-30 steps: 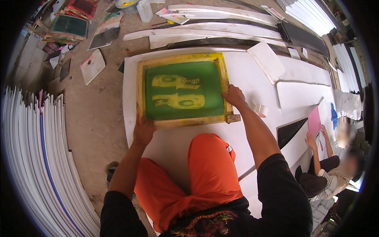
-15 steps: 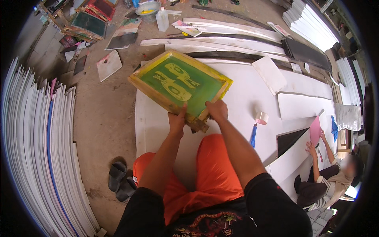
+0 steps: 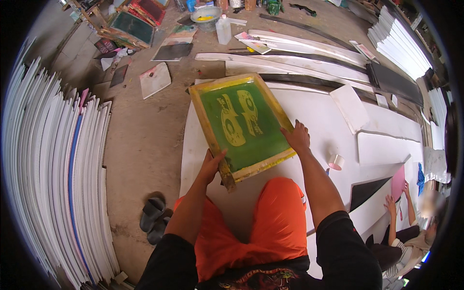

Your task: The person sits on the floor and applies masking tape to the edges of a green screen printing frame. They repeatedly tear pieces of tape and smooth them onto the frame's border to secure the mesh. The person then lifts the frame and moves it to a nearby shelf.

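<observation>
The left hand (image 3: 210,166) grips the near left part of a rectangular wooden screen frame (image 3: 249,155) with stretched green mesh and pale yellow printed shapes, its thumb lying over the rail and its other fingers mostly hidden. The right hand (image 3: 298,137) grasps the right rail toward the near corner, fingers bent round its outer side. The frame sits turned at an angle in front of the person's bright orange shorts (image 3: 282,215), over a large flat white sheet (image 3: 316,108); whether it touches that sheet cannot be told. Right of the right hand stands a pale roll of tape (image 3: 336,162). Farther right, a co-worker's hands (image 3: 390,205) are at a pink sheet (image 3: 398,183). On the left floor lie dark slide sandals (image 3: 153,212), beside a tall row of upright white sheets (image 3: 53,169). Long white strips (image 3: 299,67) lie at the far side, and a translucent plastic jug (image 3: 223,31) stands beyond them.
</observation>
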Demonstrator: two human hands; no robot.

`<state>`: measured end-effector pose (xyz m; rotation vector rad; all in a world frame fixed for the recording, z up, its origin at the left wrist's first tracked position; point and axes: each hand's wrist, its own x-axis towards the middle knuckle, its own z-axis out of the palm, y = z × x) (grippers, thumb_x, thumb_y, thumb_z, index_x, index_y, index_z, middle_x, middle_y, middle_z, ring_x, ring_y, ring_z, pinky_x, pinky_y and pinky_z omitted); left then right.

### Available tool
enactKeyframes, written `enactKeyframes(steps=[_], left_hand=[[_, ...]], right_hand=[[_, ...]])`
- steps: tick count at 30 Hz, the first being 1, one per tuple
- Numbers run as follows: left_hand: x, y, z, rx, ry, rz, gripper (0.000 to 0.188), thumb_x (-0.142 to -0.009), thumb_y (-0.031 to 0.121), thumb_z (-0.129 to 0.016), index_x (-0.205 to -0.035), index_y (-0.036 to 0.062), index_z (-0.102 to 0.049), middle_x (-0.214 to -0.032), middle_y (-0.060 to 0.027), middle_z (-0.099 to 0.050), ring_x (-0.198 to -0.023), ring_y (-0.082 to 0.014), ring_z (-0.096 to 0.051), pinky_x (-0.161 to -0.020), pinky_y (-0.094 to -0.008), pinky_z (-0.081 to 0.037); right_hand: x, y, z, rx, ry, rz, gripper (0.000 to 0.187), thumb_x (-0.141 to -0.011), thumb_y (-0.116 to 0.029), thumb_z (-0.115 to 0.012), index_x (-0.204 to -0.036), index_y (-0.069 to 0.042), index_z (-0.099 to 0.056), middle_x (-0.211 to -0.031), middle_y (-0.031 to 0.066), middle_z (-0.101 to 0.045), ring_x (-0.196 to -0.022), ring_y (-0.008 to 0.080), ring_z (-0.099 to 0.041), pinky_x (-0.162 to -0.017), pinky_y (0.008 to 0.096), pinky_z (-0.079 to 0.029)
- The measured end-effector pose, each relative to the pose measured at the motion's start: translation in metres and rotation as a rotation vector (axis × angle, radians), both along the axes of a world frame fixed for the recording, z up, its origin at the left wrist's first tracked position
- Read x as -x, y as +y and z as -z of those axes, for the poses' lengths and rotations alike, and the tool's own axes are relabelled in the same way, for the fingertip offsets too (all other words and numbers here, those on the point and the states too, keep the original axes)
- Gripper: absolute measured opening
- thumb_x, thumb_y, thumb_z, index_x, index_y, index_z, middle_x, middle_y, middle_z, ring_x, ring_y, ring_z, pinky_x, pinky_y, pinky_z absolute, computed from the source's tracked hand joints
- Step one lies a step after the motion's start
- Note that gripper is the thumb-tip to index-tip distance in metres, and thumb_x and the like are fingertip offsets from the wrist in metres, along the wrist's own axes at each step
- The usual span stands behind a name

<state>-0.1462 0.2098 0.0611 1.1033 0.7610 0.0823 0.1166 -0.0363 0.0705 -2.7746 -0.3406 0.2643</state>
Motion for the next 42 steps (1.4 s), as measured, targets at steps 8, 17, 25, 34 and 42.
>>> enactKeyframes(steps=[8,17,25,34,42], left_hand=[[-0.002,0.028,-0.015,-0.324,0.457,0.321,0.083,-0.094,0.056,-0.071,-0.146,-0.0044,-0.047,-0.125,-0.0185,-0.068,-0.106,-0.0280,-0.069,-0.091,-0.0421,-0.058],[-0.003,0.029,0.044,-0.710,0.162,0.188,0.063,-0.091,0.048,-0.077,-0.124,-0.0042,-0.065,-0.105,-0.0247,-0.074,-0.097,-0.0319,-0.074,-0.087,-0.0419,-0.057],[-0.023,0.022,0.043,-0.964,0.498,0.310,0.067,-0.095,0.052,-0.070,-0.131,-0.0034,-0.061,-0.121,-0.0212,-0.059,-0.111,-0.0397,-0.063,-0.095,-0.0477,-0.053],[-0.016,0.028,0.049,-1.033,0.435,0.272,0.061,-0.096,0.050,-0.069,-0.135,0.0045,-0.062,-0.124,-0.0237,-0.060,-0.111,-0.0400,-0.062,-0.095,-0.0484,-0.052],[0.010,0.019,0.057,-1.094,0.349,0.036,0.060,-0.097,0.042,-0.072,-0.137,-0.0016,-0.060,-0.130,-0.0247,-0.058,-0.109,-0.0352,-0.061,-0.094,-0.0421,-0.052]], right_hand=[[-0.006,-0.019,0.048,-0.129,-0.015,-0.081,0.050,-0.094,-0.033,-0.069,-0.131,0.000,-0.064,-0.125,0.0201,-0.066,-0.124,0.0368,-0.056,-0.104,0.0453,-0.048],[0.049,-0.053,0.083,-0.291,-0.281,0.052,0.038,-0.095,-0.026,-0.069,-0.124,-0.002,-0.064,-0.107,0.0171,-0.065,-0.104,0.0378,-0.058,-0.095,0.0497,-0.047],[0.073,-0.063,0.094,-0.221,-0.201,0.150,0.040,-0.093,-0.027,-0.072,-0.121,0.001,-0.062,-0.115,0.0180,-0.064,-0.111,0.0389,-0.056,-0.098,0.0496,-0.046],[0.079,-0.060,0.076,-0.186,-0.065,0.145,0.041,-0.091,-0.031,-0.075,-0.118,-0.002,-0.064,-0.114,0.0165,-0.066,-0.111,0.0374,-0.058,-0.096,0.0487,-0.048],[0.073,-0.133,0.060,-0.160,-0.350,0.071,0.039,-0.082,-0.024,-0.075,-0.117,-0.011,-0.065,-0.113,0.0117,-0.062,-0.111,0.0350,-0.058,-0.095,0.0493,-0.048]])
